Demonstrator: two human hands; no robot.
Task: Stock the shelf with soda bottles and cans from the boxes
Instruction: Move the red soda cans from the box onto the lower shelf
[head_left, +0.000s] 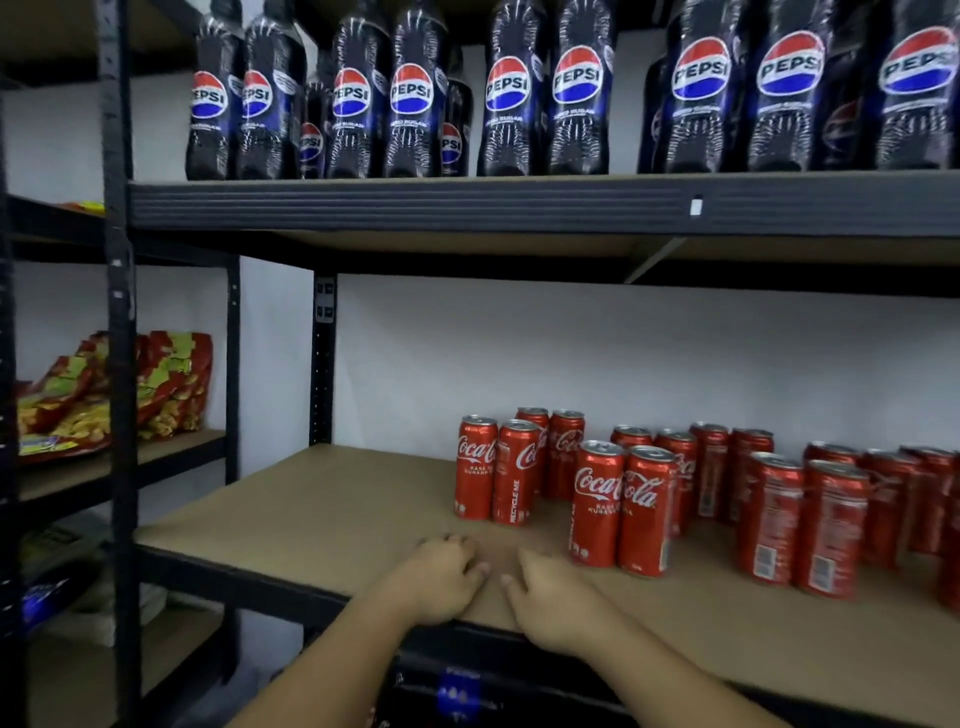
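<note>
Head camera, low at 6 o'clock: left hand (447, 577) and right hand (553, 597) just beside each other at the front edge of the lower shelf board (322, 499), fingers loosely curled, pinching and holding nothing. Toward 3 o'clock, upright in ragged clusters: Coca-Cola cans (618, 499), nearest pair just beside the right hand. Up at 12 o'clock, Pepsi bottles (514, 93) ranked along the upper shelf. Off at 9 o'clock, snack bags (104, 395) on a neighbouring rack. Under the board at 6 o'clock, a dark pack (457, 691) with a blue mark, possibly more stock, too blurred to tell. Looks like a pause between loads. Best to fetch cans in pairs, fill the bare board toward 9 o'clock from the back forward, set each down flat, labels outward, without nudging the standing pairs.
</note>
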